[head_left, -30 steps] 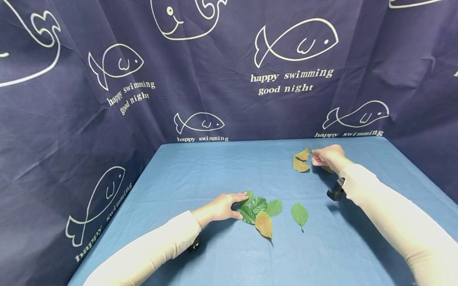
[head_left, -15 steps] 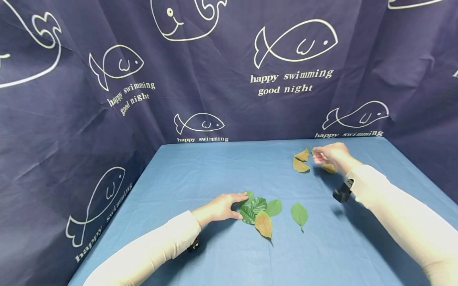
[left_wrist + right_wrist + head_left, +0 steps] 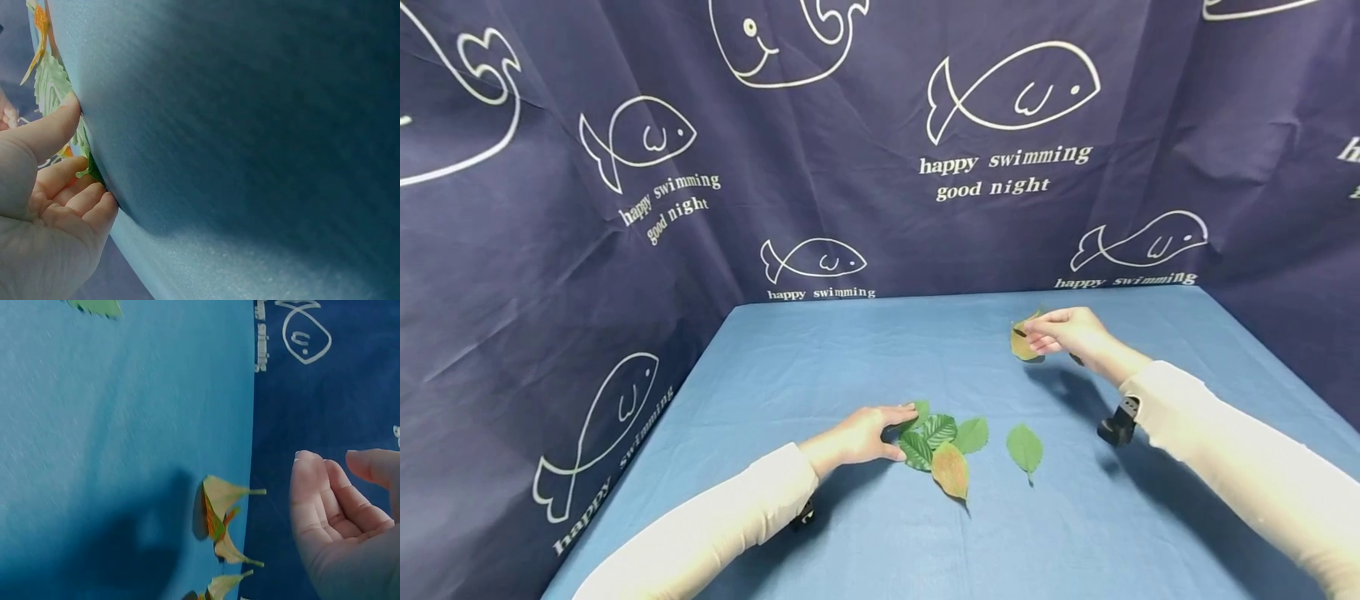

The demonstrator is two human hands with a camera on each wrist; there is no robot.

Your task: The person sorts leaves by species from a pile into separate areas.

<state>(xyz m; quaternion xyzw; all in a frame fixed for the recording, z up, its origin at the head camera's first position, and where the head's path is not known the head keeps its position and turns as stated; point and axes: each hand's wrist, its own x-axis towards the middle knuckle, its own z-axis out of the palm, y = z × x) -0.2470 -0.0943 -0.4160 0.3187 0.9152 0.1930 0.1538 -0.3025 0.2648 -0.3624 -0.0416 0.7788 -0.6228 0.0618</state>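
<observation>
Left hand (image 3: 867, 435): thumb and fingers well apart, fingertips at the green leaf (image 3: 922, 411) on the left of a leaf cluster, pressing or merely touching, cannot tell; right hand (image 3: 1075, 335) loosely bent, gap at thumb, holding nothing, over yellow leaves (image 3: 1024, 347) toward the far right of the blue cloth (image 3: 820, 358). Dark backdrop (image 3: 895, 192) reads "happy swimming" and "good night". Right hand partly hides yellow leaves from the head view; right wrist view shows 3, lowest cut off.
</observation>
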